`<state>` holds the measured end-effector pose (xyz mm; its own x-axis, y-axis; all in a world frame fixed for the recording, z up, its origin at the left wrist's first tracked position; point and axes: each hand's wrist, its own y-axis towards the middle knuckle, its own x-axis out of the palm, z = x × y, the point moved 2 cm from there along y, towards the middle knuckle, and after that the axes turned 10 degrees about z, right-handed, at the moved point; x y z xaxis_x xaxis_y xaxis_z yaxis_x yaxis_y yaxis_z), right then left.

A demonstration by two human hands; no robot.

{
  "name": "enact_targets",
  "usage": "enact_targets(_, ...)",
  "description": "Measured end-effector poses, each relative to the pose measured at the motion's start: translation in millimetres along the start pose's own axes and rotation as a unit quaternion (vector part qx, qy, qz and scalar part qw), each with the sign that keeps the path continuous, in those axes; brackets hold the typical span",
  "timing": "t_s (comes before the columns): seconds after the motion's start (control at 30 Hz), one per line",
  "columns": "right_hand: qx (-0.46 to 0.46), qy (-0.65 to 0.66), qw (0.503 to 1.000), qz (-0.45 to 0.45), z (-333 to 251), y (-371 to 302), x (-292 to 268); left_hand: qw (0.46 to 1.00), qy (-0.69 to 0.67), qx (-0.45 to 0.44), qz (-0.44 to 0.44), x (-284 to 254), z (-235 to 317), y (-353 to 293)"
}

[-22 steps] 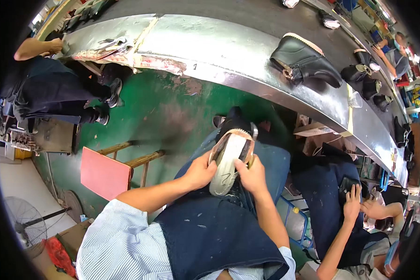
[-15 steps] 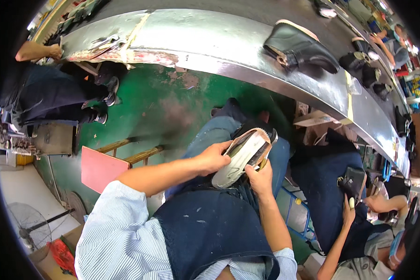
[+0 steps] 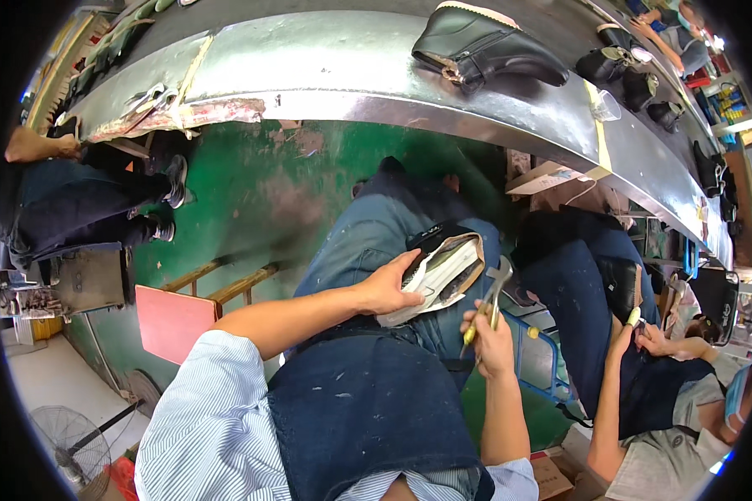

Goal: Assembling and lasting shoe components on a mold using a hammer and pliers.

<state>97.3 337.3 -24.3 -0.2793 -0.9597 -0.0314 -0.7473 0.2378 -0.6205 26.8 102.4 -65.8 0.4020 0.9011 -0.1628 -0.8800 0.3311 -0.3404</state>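
Note:
On my lap lies a black shoe, bottom side up, with its whitish underside and pale rim facing me. My left hand is closed on the shoe's near left side, fingers partly hidden beyond its edge. To the right of the shoe, my right hand grips a pair of pincers by its yellow handles. The curved metal head of the pincers points up, beside the shoe and apart from it. Some of the right fingers are hidden behind the handles.
A long metal bench crosses ahead, bearing a black ankle boot and more dark shoes at right. A pink-topped stool stands left. At right, a co-worker handles a dark shoe; another person's legs are far left.
My right hand has left the shoe and moved down and right, raising the pincers into clear view. The left hand still holds the shoe, which has turned slightly. My view has shifted right.

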Motion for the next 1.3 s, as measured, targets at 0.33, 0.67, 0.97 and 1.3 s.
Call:
enact_targets(0.33, -0.298, -0.496, 0.807, -0.122, -54.5, -23.5, -6.8, 0.998, 0.053, 0.027, 0.023, 25.5, 5.4, 6.9)
enact_targets(0.67, -0.015, -0.561, 0.797, -0.222, -109.2, 2.1, 14.5, 0.994, 0.106, 0.014, 0.03, 34.0, 15.6, 5.9)
enact_targets(0.97, 0.099, -0.564, 0.782, -0.246, -128.3, 20.4, 28.7, 0.989, 0.148, 0.016, -0.012, 32.6, 15.7, 5.8)
enact_targets(1.3, -0.227, -0.548, 0.782, -0.191, -69.4, 19.5, 53.0, 0.83, -0.504, -0.238, -0.001, -3.4, -4.4, 8.2)
